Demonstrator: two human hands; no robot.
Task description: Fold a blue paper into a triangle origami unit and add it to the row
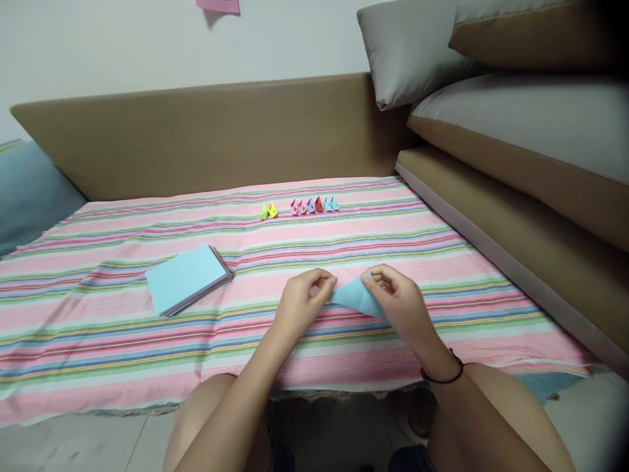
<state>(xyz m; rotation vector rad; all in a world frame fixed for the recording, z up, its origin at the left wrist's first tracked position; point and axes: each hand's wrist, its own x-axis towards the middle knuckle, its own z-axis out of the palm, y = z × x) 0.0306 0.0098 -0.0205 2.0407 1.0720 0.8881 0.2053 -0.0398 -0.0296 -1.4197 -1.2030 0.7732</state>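
Observation:
A light blue sheet of paper point(354, 296), folded into a triangle, is held just above the striped cloth point(265, 259). My left hand point(303, 298) pinches its left corner between thumb and forefinger. On the other side, my right hand point(400, 300) grips the paper near its upper right edge, with the thumb on top. Part of the paper's right end is hidden behind my right fingers. A stack of coloured paper point(185, 278), light blue on top, lies to the left of my hands.
Toward the back of the cloth stand small folded yellow papers point(269, 210) and a row of pink, purple, red and blue ones point(314, 205). A brown backrest point(221, 141) closes off the far side. Grey cushions point(521, 121) are piled at right; a blue cushion point(34, 190) is at left.

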